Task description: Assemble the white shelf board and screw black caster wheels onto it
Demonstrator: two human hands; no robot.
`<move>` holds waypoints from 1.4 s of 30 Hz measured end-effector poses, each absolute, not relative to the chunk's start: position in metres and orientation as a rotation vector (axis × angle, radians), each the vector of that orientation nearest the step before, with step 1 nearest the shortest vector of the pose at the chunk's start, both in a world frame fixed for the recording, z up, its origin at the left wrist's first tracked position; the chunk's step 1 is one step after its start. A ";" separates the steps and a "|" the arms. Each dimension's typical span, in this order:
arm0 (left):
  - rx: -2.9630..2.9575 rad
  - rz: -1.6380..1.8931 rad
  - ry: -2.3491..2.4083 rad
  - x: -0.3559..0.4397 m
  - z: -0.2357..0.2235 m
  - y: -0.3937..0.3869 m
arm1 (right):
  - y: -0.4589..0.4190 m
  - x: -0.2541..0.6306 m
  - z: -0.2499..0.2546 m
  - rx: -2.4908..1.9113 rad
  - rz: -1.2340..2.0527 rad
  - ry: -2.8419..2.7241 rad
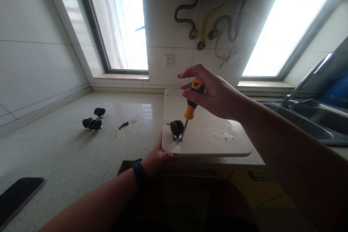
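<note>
My right hand (203, 88) is wrapped round the yellow and black handle of a screwdriver (189, 111). Its shaft slants down to the metal plate of a black caster wheel (177, 128), which stands near the left front corner of a pale board (202, 145). At that corner my left hand (157, 157) grips the board's edge, thumb along the front and fingers partly hidden at the side. Small holes (227, 136) show near the board's right end, where no caster is fitted. Whether the screwdriver tip sits in a screw is too small to tell.
Several loose black casters (94, 121) lie on the speckled counter (136, 145) to the left, near some dark bits (123, 125). A dark flat object (19, 195) lies at the lower left. To the right is a metal sink (301, 121) with a faucet (307, 79). Pipes (203, 25) hang on the wall.
</note>
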State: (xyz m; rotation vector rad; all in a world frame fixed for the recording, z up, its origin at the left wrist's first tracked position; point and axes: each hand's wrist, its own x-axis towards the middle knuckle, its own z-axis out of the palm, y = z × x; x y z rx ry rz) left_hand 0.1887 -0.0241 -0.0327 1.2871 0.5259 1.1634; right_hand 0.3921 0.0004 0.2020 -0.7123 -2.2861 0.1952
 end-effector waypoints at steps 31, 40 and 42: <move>1.281 1.139 0.589 0.186 -0.037 -0.024 | 0.004 0.397 0.192 -0.818 0.331 -2.069; 1.285 1.123 0.561 0.186 -0.033 -0.025 | 0.005 0.411 0.203 -0.449 1.016 -2.316; 1.300 1.138 0.562 0.187 -0.032 -0.025 | 0.004 0.412 0.208 -0.529 1.011 -2.301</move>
